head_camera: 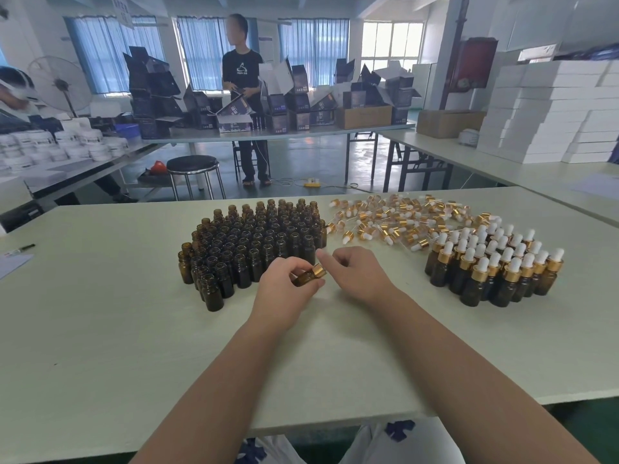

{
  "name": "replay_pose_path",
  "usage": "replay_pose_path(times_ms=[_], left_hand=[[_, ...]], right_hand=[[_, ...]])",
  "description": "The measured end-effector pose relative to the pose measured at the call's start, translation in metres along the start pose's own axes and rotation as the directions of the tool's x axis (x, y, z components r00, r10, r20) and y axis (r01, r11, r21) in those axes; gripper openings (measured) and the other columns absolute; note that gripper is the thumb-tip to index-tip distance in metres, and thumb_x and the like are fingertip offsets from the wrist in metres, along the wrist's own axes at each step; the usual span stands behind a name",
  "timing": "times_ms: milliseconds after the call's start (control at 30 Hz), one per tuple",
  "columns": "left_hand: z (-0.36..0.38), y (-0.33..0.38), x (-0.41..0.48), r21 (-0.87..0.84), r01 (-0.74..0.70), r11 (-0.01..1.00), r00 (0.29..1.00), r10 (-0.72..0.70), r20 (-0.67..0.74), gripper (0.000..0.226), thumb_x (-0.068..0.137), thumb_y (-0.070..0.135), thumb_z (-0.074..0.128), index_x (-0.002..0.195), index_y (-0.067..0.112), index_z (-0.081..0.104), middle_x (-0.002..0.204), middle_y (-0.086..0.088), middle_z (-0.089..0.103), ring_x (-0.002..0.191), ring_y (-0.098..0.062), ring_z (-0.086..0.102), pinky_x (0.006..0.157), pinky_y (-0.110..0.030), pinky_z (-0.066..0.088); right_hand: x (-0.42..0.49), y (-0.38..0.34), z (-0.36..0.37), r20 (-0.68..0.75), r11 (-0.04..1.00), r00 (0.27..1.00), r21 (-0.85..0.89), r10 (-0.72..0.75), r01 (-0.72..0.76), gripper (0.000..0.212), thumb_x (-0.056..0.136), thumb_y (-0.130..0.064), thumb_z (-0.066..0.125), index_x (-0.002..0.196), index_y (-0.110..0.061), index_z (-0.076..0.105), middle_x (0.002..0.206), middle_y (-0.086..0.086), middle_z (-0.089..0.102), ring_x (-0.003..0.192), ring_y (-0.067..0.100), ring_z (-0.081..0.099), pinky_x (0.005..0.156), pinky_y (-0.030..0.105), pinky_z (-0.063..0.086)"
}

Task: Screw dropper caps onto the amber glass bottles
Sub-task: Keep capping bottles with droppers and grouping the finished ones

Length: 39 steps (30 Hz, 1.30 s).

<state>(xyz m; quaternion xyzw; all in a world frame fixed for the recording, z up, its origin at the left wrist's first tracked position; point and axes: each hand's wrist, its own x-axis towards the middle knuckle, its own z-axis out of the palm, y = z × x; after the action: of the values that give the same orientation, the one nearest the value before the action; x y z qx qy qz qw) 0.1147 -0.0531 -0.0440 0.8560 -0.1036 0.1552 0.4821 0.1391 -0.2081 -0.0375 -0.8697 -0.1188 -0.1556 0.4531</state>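
Head view: on a pale table (100, 329), a block of uncapped amber bottles (254, 242) is massed as supply. Right of that block, capped bottles (495, 266) are grouped as finished, with loose dropper caps (395, 219) scattered within reach. In front of it, the left hand (284, 289) is closed round one tilted bottle (306, 277). The right hand (355, 272) is curled at its gold cap (319, 271); an actual pinch cannot be told.

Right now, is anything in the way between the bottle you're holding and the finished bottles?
Only the right hand, which sits just right of the bottle held by the left hand. Past it, bare table runs to the capped bottles. The loose caps lie farther back, off that path.
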Motion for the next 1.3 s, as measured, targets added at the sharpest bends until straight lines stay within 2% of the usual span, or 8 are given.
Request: replay_pose_path(times_ms=[467, 600, 700, 767, 933, 1033, 1133, 1300], left_hand=[[0.001, -0.002, 0.001, -0.052, -0.003, 0.999, 1.000, 0.003, 0.006, 0.010, 0.081, 0.025, 0.074, 0.091, 0.026, 0.069, 0.086, 0.010, 0.067, 0.083, -0.006, 0.062, 0.070, -0.019, 0.046], [0.002, -0.002, 0.001, -0.149, 0.017, 0.989, 1.000, -0.017, 0.003, 0.009, 0.087, 0.024, 0.067, 0.095, 0.028, 0.067, 0.085, 0.013, 0.069, 0.078, 0.001, 0.063, 0.072, -0.019, 0.048], [0.002, -0.003, 0.003, -0.182, 0.091, 0.979, 0.994, -0.102, -0.049, 0.022, 0.094, 0.032, 0.056, 0.116, 0.029, 0.057, 0.094, 0.012, 0.067, 0.087, 0.001, 0.061, 0.076, -0.025, 0.047], [0.000, -0.005, 0.004, -0.167, 0.121, 0.978, 0.988, -0.135, -0.075, 0.024, 0.096, 0.035, 0.049, 0.119, 0.029, 0.053, 0.097, 0.015, 0.064, 0.091, 0.002, 0.058, 0.077, -0.026, 0.046], [0.001, -0.006, 0.003, -0.128, 0.130, 0.983, 0.988, -0.140, -0.069, 0.011, 0.096, 0.031, 0.044, 0.094, 0.038, 0.053, 0.091, 0.015, 0.063, 0.086, -0.002, 0.059, 0.071, -0.026, 0.047], [0.001, -0.006, 0.004, -0.110, 0.134, 0.985, 0.988, -0.142, -0.068, 0.013, 0.096, 0.030, 0.044, 0.099, 0.032, 0.057, 0.091, 0.015, 0.063, 0.086, -0.001, 0.058, 0.072, -0.027, 0.046], [0.002, -0.006, 0.004, -0.098, 0.131, 0.987, 0.989, -0.137, -0.059, 0.014, 0.095, 0.027, 0.044, 0.096, 0.028, 0.059, 0.087, 0.013, 0.062, 0.079, -0.004, 0.057, 0.065, -0.026, 0.043], [0.001, -0.004, 0.003, -0.100, 0.127, 0.987, 0.989, -0.133, -0.058, 0.017, 0.094, 0.023, 0.046, 0.085, 0.032, 0.057, 0.081, 0.009, 0.062, 0.069, -0.007, 0.055, 0.060, -0.025, 0.040]], right_hand=[[0.003, -0.002, -0.006, 0.026, 0.999, 1.000, 0.041, 0.008, -0.009, 0.014, 0.088, -0.023, 0.060, 0.076, -0.016, 0.058, 0.064, -0.004, 0.050, 0.052, -0.001, 0.040, 0.050, 0.011, 0.034], [0.008, -0.016, -0.020, 0.074, 0.997, 0.996, -0.049, -0.052, 0.056, 0.011, 0.088, -0.019, 0.060, 0.078, -0.014, 0.058, 0.063, -0.006, 0.048, 0.051, -0.001, 0.041, 0.051, 0.012, 0.035], [0.009, -0.030, -0.042, 0.150, 0.979, 0.984, -0.163, -0.101, 0.125, 0.014, 0.088, -0.020, 0.061, 0.076, -0.021, 0.055, 0.065, -0.008, 0.051, 0.052, -0.002, 0.042, 0.050, 0.009, 0.036], [0.011, -0.040, -0.063, 0.216, 0.947, 0.972, -0.285, -0.090, 0.150, 0.010, 0.089, -0.021, 0.060, 0.080, -0.020, 0.057, 0.068, -0.006, 0.054, 0.057, 0.001, 0.044, 0.049, 0.011, 0.036], [0.012, -0.052, -0.122, 0.368, 0.797, 0.927, -0.578, 0.064, 0.175, 0.015, 0.091, -0.030, 0.060, 0.077, -0.029, 0.054, 0.077, -0.005, 0.054, 0.069, 0.008, 0.049, 0.057, 0.024, 0.034], [0.009, -0.052, -0.152, 0.380, 0.678, 0.913, -0.711, 0.148, 0.185, 0.013, 0.090, -0.032, 0.059, 0.079, -0.030, 0.054, 0.079, -0.007, 0.053, 0.071, 0.005, 0.048, 0.059, 0.023, 0.034], [0.006, -0.047, -0.173, 0.366, 0.580, 0.905, -0.794, 0.217, 0.181, 0.006, 0.089, -0.032, 0.059, 0.087, -0.027, 0.058, 0.081, -0.008, 0.054, 0.073, 0.004, 0.048, 0.061, 0.021, 0.037], [0.004, -0.037, -0.191, 0.353, 0.532, 0.889, -0.832, 0.292, 0.155, 0.009, 0.087, -0.032, 0.062, 0.080, -0.030, 0.058, 0.079, -0.009, 0.055, 0.072, 0.006, 0.049, 0.062, 0.022, 0.039]])
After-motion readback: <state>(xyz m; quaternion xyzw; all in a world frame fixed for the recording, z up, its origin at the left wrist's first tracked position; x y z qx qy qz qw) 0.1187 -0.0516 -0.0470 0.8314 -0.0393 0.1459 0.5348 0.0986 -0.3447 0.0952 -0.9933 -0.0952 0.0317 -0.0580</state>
